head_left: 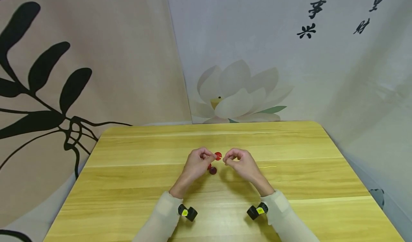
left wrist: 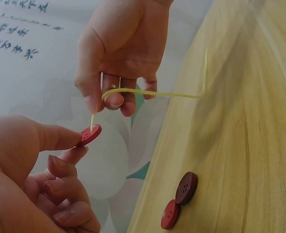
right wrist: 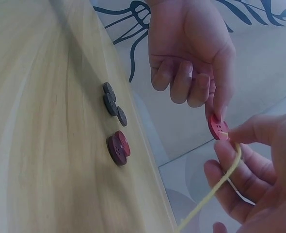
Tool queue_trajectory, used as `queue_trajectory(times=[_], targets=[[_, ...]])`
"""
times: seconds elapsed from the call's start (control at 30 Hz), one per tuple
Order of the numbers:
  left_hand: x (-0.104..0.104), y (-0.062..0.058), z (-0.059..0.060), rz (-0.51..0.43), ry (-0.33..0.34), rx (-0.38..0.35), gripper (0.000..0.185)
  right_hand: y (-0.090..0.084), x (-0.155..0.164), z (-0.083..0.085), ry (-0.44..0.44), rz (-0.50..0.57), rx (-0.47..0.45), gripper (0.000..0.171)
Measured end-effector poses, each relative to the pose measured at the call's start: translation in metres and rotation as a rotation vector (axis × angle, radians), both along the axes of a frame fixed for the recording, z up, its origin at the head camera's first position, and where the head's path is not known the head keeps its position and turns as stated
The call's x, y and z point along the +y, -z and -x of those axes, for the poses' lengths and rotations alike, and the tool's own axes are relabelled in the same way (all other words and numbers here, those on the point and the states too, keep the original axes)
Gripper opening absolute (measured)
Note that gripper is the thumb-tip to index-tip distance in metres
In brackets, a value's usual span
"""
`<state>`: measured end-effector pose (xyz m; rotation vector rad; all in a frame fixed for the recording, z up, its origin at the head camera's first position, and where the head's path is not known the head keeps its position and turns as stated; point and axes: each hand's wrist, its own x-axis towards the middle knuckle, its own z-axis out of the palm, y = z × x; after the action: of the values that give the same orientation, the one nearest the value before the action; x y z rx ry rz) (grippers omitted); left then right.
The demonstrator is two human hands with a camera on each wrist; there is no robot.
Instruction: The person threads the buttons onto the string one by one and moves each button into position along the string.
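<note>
My left hand (head_left: 197,162) pinches a red button (left wrist: 90,135) by its edge between thumb and finger, held above the table. From the holes in the button's face a yellow string (left wrist: 157,93) runs to my right hand (head_left: 242,163), whose thumb and forefinger pinch it close to the button. The rest of the string hangs past the right hand, bending partway. Below the hands, a dark maroon button (left wrist: 186,188) and a second red button (left wrist: 169,214) lie touching on the wooden table (head_left: 128,199). How far the string passes through the hole cannot be made out.
Several black buttons (right wrist: 110,104) lie together on the table beyond the red and maroon pair, seen in the right wrist view. A printed cloth backdrop (head_left: 135,56) hangs behind the table's far edge (head_left: 212,124).
</note>
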<state>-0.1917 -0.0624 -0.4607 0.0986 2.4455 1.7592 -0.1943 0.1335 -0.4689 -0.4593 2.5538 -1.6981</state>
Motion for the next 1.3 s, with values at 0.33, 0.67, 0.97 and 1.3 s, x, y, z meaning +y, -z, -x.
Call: queue_trajectory(times=[0.33, 0.67, 0.97, 1.3], targets=[[0.0004, 0.001, -0.0006, 0.002, 0.008, -0.002, 0.01, -0.0005, -0.0033, 0.0005, -0.003, -0.009, -0.007, 0.01], [0.0027, 0.001, -0.0014, 0.046, 0.009, -0.009, 0.01, 0.0023, -0.0036, 0.001, 0.01, -0.001, -0.019, 0.005], [0.0037, 0.0016, -0.0026, 0.108, 0.005, -0.008, 0.012, 0.0034, -0.0057, -0.0003, 0.016, -0.044, -0.05, 0.004], [0.0038, 0.0038, -0.0015, 0.084, 0.008, -0.004, 0.015, 0.0081, -0.0069, 0.0012, 0.021, -0.053, -0.014, 0.004]])
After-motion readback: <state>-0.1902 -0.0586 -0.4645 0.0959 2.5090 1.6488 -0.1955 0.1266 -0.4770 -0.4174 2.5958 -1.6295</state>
